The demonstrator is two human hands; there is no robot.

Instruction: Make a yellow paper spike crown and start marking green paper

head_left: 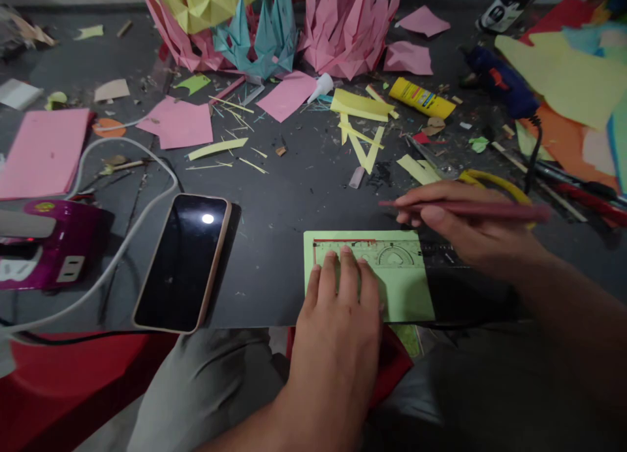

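My left hand (340,315) lies flat with fingers stretched out, pressing a clear ruler (394,256) onto a sheet of light green paper (406,296). The ruler has a protractor shape in it and sticks out past the paper's right edge. A red line shows along its upper edge, and another runs down near its left end. Above the right end of the ruler, my right hand (470,226) is closed around a dark red pen (494,210). The pen's tip points left and appears raised off the paper.
A phone (183,262) lies to the left, beside a white cable (142,223) and a purple power strip (63,243). Folded-paper pieces (347,34) stand at the back. Yellow paper strips (362,145), a glue tube (421,98), a glue gun (504,83) and yellow-handled scissors (494,179) lie around.
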